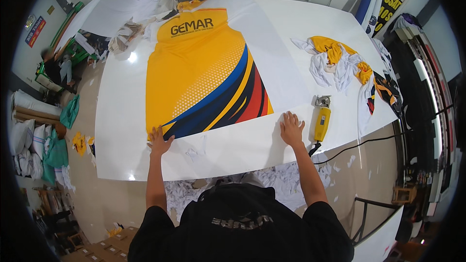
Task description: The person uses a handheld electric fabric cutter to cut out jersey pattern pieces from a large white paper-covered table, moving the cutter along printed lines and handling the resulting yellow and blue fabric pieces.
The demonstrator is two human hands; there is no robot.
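A yellow printed jersey panel (199,68) lies on the white table, with blue, black and red sweeping stripes along its lower right. White fabric (279,63) spreads beside the panel on its right. My left hand (158,140) rests with fingers apart on the panel's lower left corner. Beyond the panel's lower right corner, my right hand (292,129) lies with spread fingers near the lower edge of the white fabric. Neither hand holds anything. A yellow handheld electric fabric cutter (322,122) lies to the right of my right hand.
The cutter's black cord (369,141) runs off to the right. Crumpled yellow and white fabric (335,58) covers part of the table's right side. White scraps (187,191) litter the floor under the near table edge (131,178). Another person (60,68) is at the far left.
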